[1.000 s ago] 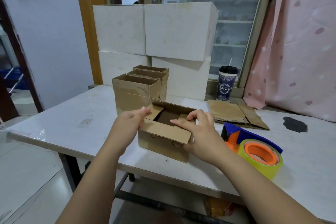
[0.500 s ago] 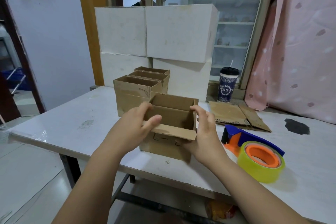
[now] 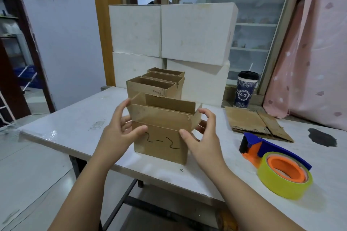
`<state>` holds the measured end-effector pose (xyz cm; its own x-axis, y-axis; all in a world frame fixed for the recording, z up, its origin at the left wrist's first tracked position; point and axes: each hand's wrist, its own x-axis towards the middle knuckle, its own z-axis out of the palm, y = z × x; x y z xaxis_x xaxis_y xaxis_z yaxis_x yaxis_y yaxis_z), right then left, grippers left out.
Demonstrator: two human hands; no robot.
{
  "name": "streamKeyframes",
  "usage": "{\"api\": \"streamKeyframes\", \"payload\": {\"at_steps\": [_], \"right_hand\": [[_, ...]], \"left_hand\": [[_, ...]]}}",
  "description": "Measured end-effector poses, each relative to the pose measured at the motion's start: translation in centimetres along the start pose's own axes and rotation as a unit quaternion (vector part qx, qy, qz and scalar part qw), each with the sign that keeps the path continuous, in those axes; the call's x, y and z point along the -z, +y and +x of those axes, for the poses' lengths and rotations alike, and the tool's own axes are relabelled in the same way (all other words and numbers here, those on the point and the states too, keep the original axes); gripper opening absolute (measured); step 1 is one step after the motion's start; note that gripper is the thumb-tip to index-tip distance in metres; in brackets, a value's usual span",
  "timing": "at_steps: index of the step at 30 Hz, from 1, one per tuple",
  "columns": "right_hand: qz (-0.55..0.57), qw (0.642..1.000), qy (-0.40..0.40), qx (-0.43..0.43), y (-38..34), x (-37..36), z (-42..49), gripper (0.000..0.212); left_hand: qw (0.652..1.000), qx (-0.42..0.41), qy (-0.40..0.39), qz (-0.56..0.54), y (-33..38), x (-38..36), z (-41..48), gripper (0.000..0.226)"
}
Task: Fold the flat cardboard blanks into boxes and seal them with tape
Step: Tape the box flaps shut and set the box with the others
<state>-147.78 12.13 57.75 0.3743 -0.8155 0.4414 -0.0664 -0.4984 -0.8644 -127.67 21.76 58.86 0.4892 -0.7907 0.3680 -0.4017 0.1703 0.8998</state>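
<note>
**Head view: half-formed box gripped by both sides**

Clasping the cardboard box (image 3: 161,137) with the left hand (image 3: 120,133), thumb pressed on the front face, fingers curled round the left side. Matching that with the right hand (image 3: 203,137): thumb on the front, fingers hooked round the right wall and its side flap. Standing upright near the front edge of the bench (image 3: 65,127), marked "2-2" in pen, top flaps raised and mouth open. Cannot tell from here whether the underside is taped.

Just behind: three formed boxes (image 3: 150,88) in a row, tops open. Beyond those, stacked white boxes (image 3: 169,30). Off to the right, well apart from both hands: a tape dispenser (image 3: 277,167) with a yellow roll, flat blanks (image 3: 249,120) lying past it, and a lidded cup (image 3: 246,90) by the window.

Looks like the forming step: squaring the body before closing the flaps. Next move probably calls for folding the short flaps in first, then the long ones over them. After that, pinning the seam flat with the left hand and freeing the right to reach for the dispenser.
</note>
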Motion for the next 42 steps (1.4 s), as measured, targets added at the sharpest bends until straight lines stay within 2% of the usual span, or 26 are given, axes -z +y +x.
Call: {"api": "streamKeyframes", "payload": {"at_steps": [4, 8, 12, 16, 18, 21, 22, 24, 28, 31, 33, 37, 42], "right_hand": [[-0.015, 0.999, -0.04, 0.011, -0.1, -2.6, -0.4, 0.083], [-0.027, 0.999, -0.019, 0.011, -0.2, -4.6, 0.1, 0.094], [-0.026, 0.999, -0.038, -0.011, 0.4, -6.8, 0.6, 0.102], [-0.051, 0.998, -0.039, -0.014, 1.3, -8.7, 1.1, 0.087], [-0.081, 0.996, -0.022, -0.002, 1.8, -9.2, 1.3, 0.079], [-0.094, 0.995, 0.014, 0.001, 2.2, -9.6, 1.7, 0.058], [-0.096, 0.995, 0.03, 0.0, 2.3, -9.7, 1.8, 0.05], [-0.097, 0.994, 0.051, 0.005, 2.4, -9.8, 2.1, 0.039], [-0.094, 0.995, 0.042, 0.004, 3.1, -10.0, 2.2, 0.025], [-0.076, 0.996, 0.027, -0.042, 3.6, -9.6, 2.3, 0.019], [-0.062, 0.996, 0.012, -0.07, 3.7, -9.4, 2.3, 0.016], [-0.01, 0.991, 0.003, -0.132, 3.4, -8.3, 1.6, 0.012], [0.019, 0.986, -0.031, -0.163, 2.4, -5.6, -0.9, 0.014]], "left_hand": [[0.993, 0.029, 0.115, -0.013, -2.4, 1.4, 0.9, 0.087], [0.989, 0.06, 0.134, 0.032, -3.9, 0.4, 1.8, 0.082], [0.978, 0.091, 0.186, -0.002, -5.5, -0.8, 2.5, 0.086], [0.968, 0.129, 0.217, -0.012, -6.6, -1.5, 2.7, 0.093], [0.966, 0.127, 0.224, -0.007, -6.9, -1.6, 2.8, 0.088], [0.964, 0.109, 0.239, 0.028, -7.1, -2.0, 2.7, 0.05], [0.967, 0.098, 0.227, 0.052, -7.1, -2.2, 2.7, 0.037], [0.978, 0.072, 0.175, 0.085, -7.1, -2.5, 2.6, 0.023], [0.984, 0.057, 0.135, 0.096, -7.0, -2.6, 2.6, 0.031], [0.983, 0.051, 0.128, 0.12, -7.0, -2.6, 2.4, 0.041], [0.984, 0.04, 0.125, 0.122, -6.8, -2.7, 2.2, 0.039], [0.977, -0.008, 0.163, 0.136, -5.6, -3.3, 1.3, 0.021], [0.969, -0.089, 0.206, 0.107, -3.2, -5.0, -0.9, 0.032]]}}
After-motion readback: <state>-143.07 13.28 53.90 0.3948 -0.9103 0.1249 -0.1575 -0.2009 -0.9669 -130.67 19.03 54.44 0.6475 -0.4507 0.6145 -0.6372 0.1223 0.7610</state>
